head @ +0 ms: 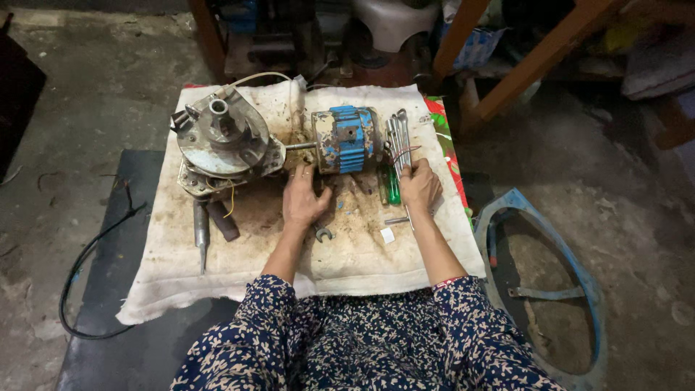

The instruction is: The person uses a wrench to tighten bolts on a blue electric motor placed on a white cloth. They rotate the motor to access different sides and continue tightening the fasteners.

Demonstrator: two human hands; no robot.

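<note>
Left hand loosely open against blue motor, right hand fingers spread, resting on wrenches

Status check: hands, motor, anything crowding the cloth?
Left hand at blue motor, empty as far as visible. Right hand on the wrenches. Green screwdriver between the hands; gear housing left of motor.

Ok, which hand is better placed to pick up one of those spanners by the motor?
Right. The right hand already rests against the spanners beside the blue motor; the left hand lies in front of the motor, farther from them.
</note>
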